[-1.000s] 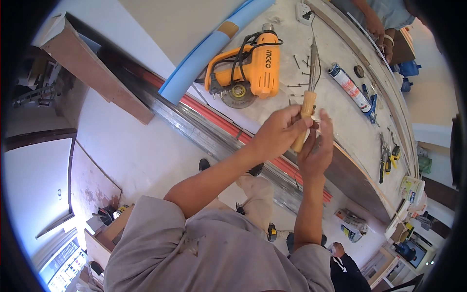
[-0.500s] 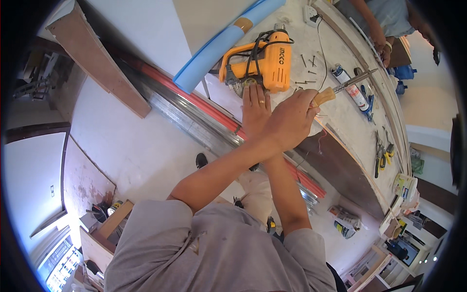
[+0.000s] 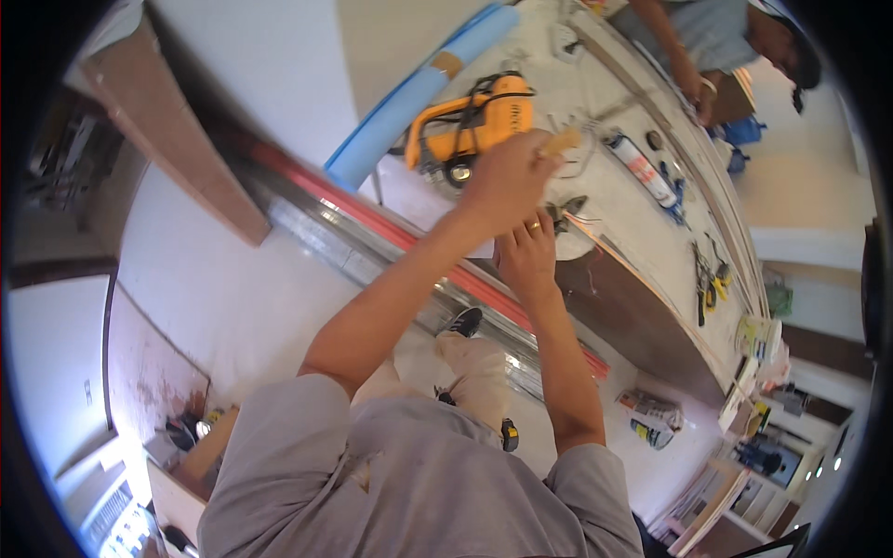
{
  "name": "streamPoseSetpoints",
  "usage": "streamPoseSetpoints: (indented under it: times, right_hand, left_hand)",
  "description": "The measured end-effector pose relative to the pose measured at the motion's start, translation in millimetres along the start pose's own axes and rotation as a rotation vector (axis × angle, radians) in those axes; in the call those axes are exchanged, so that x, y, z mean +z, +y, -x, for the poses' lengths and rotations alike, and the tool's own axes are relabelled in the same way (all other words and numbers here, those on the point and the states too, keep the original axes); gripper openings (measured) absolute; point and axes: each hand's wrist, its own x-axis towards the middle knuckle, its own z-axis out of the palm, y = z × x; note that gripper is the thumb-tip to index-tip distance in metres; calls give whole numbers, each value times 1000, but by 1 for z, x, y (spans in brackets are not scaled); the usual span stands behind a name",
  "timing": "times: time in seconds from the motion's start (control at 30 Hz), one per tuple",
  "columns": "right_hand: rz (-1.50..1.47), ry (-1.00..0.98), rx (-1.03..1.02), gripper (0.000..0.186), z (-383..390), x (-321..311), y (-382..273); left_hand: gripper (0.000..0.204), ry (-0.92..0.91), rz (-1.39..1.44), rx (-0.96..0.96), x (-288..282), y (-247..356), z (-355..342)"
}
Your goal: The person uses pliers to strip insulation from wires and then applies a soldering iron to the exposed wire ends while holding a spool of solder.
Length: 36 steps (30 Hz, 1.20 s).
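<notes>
My left hand (image 3: 502, 186) is closed round the pale wooden handle (image 3: 562, 141) of a long tool, whose blurred metal shank points up-right over the bench (image 3: 642, 223). Just below it, my right hand (image 3: 526, 247), wearing a ring, lies with bent, slightly parted fingers at the bench edge, beside a small dark metal object (image 3: 569, 210) that I cannot make out. An orange heat gun (image 3: 502, 112) with coiled cord lies behind my left hand on a round blade (image 3: 437, 175). Screws are scattered nearby. A sealant tube (image 3: 642, 172) lies to the right.
A blue roll (image 3: 391, 121) crosses the top; red and metal lengths (image 3: 377, 223) run below the bench. Pliers and yellow-handled tools (image 3: 707, 284) and a bucket (image 3: 758, 339) sit right. Another person (image 3: 735, 46) works with both hands at the far edge.
My right hand left the wooden handle, moved toward the heat gun, then shifted right and down to the dark object. My left hand swung the tool rightward, then moved up-left with it.
</notes>
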Motion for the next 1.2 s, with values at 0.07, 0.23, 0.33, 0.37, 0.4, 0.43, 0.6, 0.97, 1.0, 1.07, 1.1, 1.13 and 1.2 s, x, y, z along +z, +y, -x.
streamPoseSetpoints:
  times: [0.07, 0.23, 0.33, 0.37, 0.4, 0.43, 0.6, 0.97, 1.0, 1.07, 1.1, 1.13, 1.2]
  right_hand:
    - [-77, 66, 183, 21, 10, -27, -1]
    - [-889, 565, 1195, 19, 59, -86, 6]
    - [-1293, 876, 1240, 23, 69, -113, 20]
    - [-1509, 962, 1199, 23, 71, -120, 24]
    - [-1609, 974, 1121, 26, 71, -124, 27]
    - [-1593, 1014, 1117, 26, 70, -126, 27]
    - [-1669, 997, 1024, 26, 70, -129, 26]
    - [-1689, 1031, 1024, 25, 67, -123, 29]
    - [-1689, 1027, 1031, 25, 67, -124, 29]
    - [-1690, 1027, 1036, 24, 66, -124, 28]
    - [-1694, 1028, 1044, 24, 66, -123, 28]
    - [-1699, 1028, 1052, 24, 67, -123, 28]
    - [-1710, 1013, 1059, 23, 67, -125, 27]
  left_hand:
    - [36, -20, -42, 56, -7, 0, -7]
    - [36, -176, -78, 80, -3, -2, 9]
    - [35, -251, -64, 43, 12, 8, 32]
    - [38, -271, -54, 44, 18, 7, 37]
    - [42, -282, -48, 42, 24, 6, 40]
    - [42, -311, -50, 62, 30, 7, 44]
    - [43, -407, -20, -47, 44, 7, 56]
    - [33, -374, 0, -14, 51, 7, 66]
    - [33, -368, -16, -5, 51, 6, 67]
    - [32, -364, -34, 6, 51, 4, 68]
    - [32, -376, -43, 1, 50, 3, 69]
    - [32, -387, -51, -5, 50, 2, 69]
    - [32, -390, -33, -3, 50, 0, 71]
